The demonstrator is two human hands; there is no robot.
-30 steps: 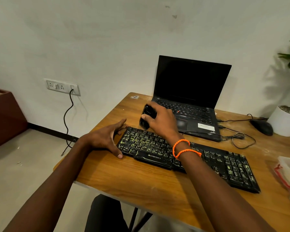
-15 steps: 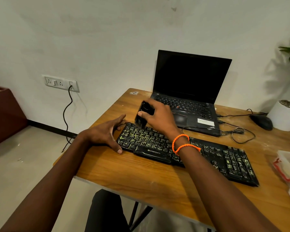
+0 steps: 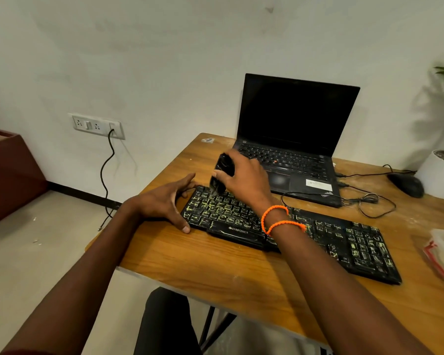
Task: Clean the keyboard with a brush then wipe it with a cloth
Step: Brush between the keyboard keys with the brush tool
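right hand [image 3: 242, 179]: gripping black brush [image 3: 221, 175], bristles touching keyboard's 10 o'clock corner
left hand [image 3: 164, 202]: fingers spread, bracing the 9 o'clock end, holding nothing
keyboard [image 3: 318, 233]: lying on table [image 3: 203, 260], laptop [image 3: 292, 139] at 12 o'clock

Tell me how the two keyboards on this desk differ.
The external keyboard is smeared with yellowish grime; the laptop keys look clean. The external keyboard is wider, with a number pad; the laptop's is compact. The right hand holds a brush on the external one. Both are black.

An office corner: wooden desk [image 3: 215, 262], open laptop [image 3: 295, 129], wired mouse [image 3: 406, 185], wall sockets [image 3: 96, 125], potted plant [image 3: 442, 172].
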